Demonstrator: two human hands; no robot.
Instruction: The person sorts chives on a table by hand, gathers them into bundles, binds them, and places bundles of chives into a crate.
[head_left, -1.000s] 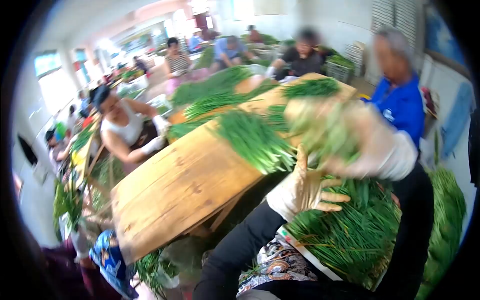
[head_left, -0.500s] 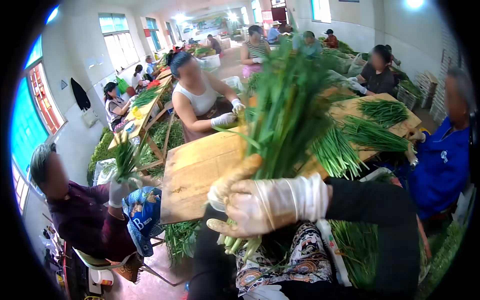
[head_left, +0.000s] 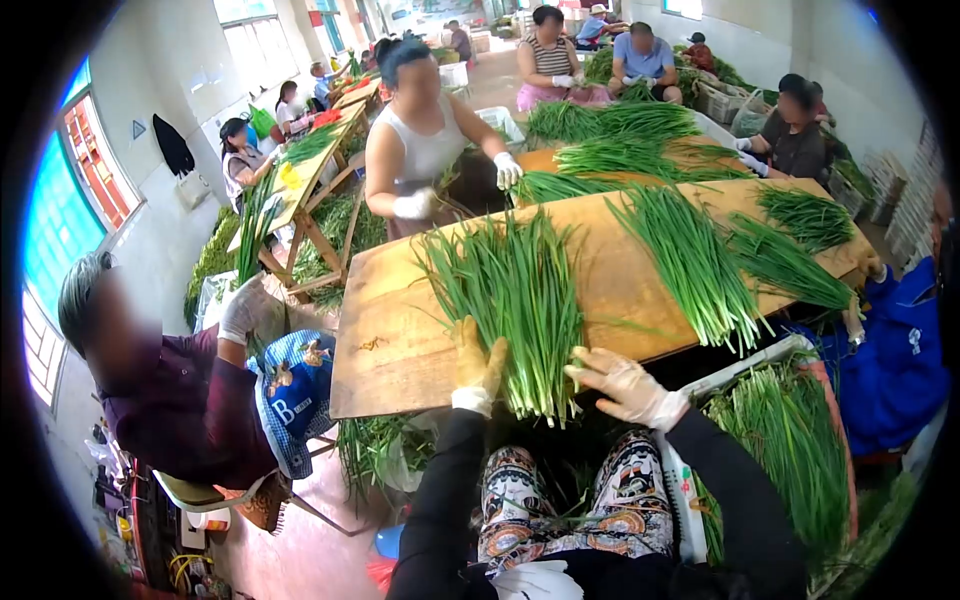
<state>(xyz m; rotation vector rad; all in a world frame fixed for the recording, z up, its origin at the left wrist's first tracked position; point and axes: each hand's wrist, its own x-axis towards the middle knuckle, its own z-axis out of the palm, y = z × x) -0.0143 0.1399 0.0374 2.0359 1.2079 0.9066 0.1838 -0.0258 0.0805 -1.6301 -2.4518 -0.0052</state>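
A loose bunch of garlic chives [head_left: 515, 310] lies on the wooden table [head_left: 390, 330], leaf tips pointing away and pale stem ends over the near edge. My left hand [head_left: 478, 362], in a yellowed glove, rests along the bunch's left side with fingers stretched out. On the other side, my right hand [head_left: 622, 386], in a thin pale glove, has its fingers spread, with the tips at the stems near their cut ends. Neither hand is wrapped around the bunch. A second bunch of chives [head_left: 690, 265] lies to the right on the same table.
More chives [head_left: 790, 265] lie at the table's right end. A crate [head_left: 685, 500] full of chives stands beside my right leg. At left, a seated person [head_left: 180, 400] holds greens; across the table, a person in a white top [head_left: 420, 145] stands. Others work further back.
The chives, gripped upright before my chest half a second ago, now lie on the table. My hands have let go and moved apart to either side of them.
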